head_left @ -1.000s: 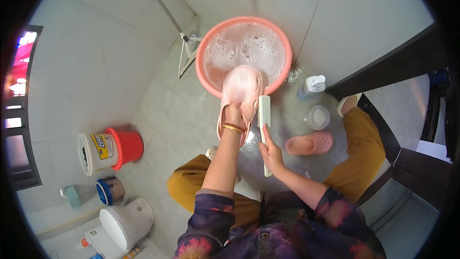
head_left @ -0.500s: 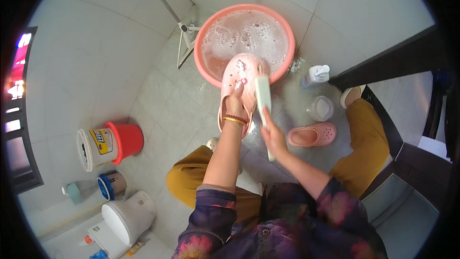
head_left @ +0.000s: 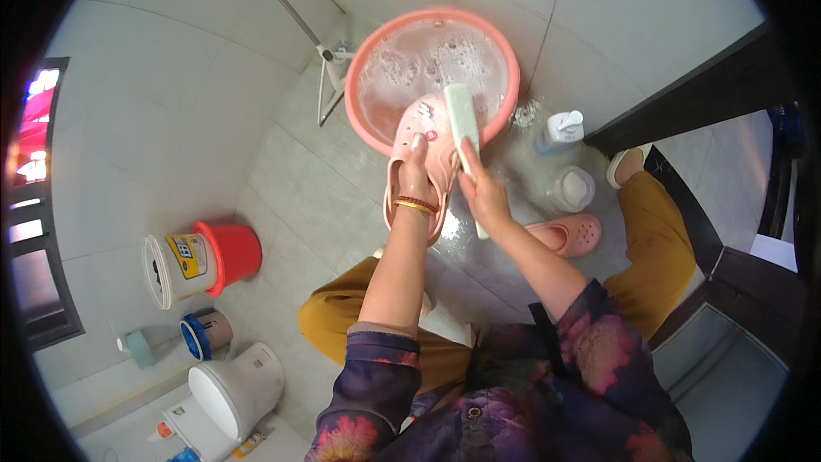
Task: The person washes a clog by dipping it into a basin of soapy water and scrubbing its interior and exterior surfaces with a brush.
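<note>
A pink clog (head_left: 407, 142) with holes and small charms is gripped by my left hand (head_left: 414, 178), which reaches in at its opening with the thumb on top. The clog's toe overlaps the near rim of a pink basin (head_left: 352, 68) of sudsy water. My right hand (head_left: 486, 198) is closed round the handle of a pale green scrub brush (head_left: 460, 111). The brush head lies along the clog's right side near the toe; its bristles are hidden. A second pink clog (head_left: 584, 233) rests on the floor to the right, partly behind my right forearm.
A white pump bottle (head_left: 561, 132) and a clear jar (head_left: 572, 189) stand right of the basin. A folding metal stand (head_left: 328, 56) leans at the back left. Along the left wall are a red bucket (head_left: 238, 257), a white tub (head_left: 178, 269), a small bin (head_left: 208, 332) and a toilet (head_left: 244, 389).
The brush has moved up along the clog's side towards the toe, with my right hand rising too. My left hand keeps its hold on the clog. The whole view has shifted slightly.
</note>
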`<action>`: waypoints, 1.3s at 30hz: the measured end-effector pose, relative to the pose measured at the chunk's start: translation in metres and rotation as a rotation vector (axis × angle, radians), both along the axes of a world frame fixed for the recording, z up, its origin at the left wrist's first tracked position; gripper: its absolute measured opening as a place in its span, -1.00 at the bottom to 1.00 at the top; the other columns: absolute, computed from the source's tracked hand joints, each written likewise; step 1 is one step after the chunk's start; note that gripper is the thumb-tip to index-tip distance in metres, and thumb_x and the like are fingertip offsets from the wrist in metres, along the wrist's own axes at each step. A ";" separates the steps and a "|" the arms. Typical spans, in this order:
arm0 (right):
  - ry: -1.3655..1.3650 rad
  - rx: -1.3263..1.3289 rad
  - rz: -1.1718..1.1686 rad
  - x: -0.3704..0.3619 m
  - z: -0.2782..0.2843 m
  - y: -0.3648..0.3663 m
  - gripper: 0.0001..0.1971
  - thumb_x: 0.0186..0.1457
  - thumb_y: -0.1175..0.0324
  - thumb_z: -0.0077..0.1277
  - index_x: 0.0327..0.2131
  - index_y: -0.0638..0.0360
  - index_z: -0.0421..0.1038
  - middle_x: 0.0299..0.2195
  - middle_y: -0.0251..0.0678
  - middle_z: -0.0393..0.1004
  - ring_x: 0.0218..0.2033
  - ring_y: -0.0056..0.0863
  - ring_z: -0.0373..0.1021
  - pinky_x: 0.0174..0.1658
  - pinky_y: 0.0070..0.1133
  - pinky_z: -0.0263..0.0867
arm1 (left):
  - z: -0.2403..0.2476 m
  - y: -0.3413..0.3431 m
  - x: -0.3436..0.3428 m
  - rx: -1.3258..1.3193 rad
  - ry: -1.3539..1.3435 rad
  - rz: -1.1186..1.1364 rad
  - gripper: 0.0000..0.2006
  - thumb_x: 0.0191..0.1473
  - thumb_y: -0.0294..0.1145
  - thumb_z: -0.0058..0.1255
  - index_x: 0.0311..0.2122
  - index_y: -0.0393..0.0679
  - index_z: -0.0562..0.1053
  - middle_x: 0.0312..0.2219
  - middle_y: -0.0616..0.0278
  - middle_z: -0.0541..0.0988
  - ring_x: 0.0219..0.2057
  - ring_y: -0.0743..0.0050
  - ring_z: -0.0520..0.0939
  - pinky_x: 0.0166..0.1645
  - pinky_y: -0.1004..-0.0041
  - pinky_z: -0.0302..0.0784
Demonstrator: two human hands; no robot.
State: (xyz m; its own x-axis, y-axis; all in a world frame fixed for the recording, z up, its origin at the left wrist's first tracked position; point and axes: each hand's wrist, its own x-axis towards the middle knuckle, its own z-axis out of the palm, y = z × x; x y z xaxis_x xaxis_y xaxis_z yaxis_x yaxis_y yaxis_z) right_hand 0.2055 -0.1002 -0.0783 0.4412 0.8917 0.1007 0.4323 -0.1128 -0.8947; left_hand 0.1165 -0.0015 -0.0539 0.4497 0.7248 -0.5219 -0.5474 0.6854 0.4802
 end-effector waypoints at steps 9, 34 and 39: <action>-0.002 -0.017 0.211 -0.030 -0.016 -0.072 -0.35 -0.05 0.54 -0.07 0.14 -0.21 0.03 -0.35 0.03 0.41 -0.45 -0.14 0.40 -0.42 -0.39 0.28 | 0.012 -0.010 0.000 0.009 0.116 0.118 -0.52 0.13 -0.16 -0.22 0.05 -0.31 0.16 -0.11 0.00 0.38 -0.13 0.17 0.46 -0.05 0.31 0.42; -0.010 0.024 0.279 -0.034 -0.001 -0.057 -0.35 0.01 0.48 -0.10 0.17 -0.22 -0.05 -0.34 0.06 0.41 -0.38 -0.19 0.43 -0.36 -0.45 0.31 | -0.023 -0.004 -0.021 0.047 -0.026 0.171 -0.48 0.12 -0.16 -0.22 0.06 -0.35 0.12 -0.02 -0.02 0.31 -0.03 0.07 0.37 0.04 0.24 0.32; 0.129 -0.085 -0.010 0.020 0.018 0.041 -0.44 0.07 0.39 -0.14 0.16 -0.17 -0.01 -0.75 -0.16 0.21 -0.71 -0.43 0.24 -0.55 -0.50 0.21 | -0.001 -0.006 0.007 0.007 -0.115 0.074 -0.54 0.11 -0.15 -0.18 0.01 -0.28 0.21 -0.09 -0.01 0.37 -0.11 0.09 0.43 -0.01 0.25 0.36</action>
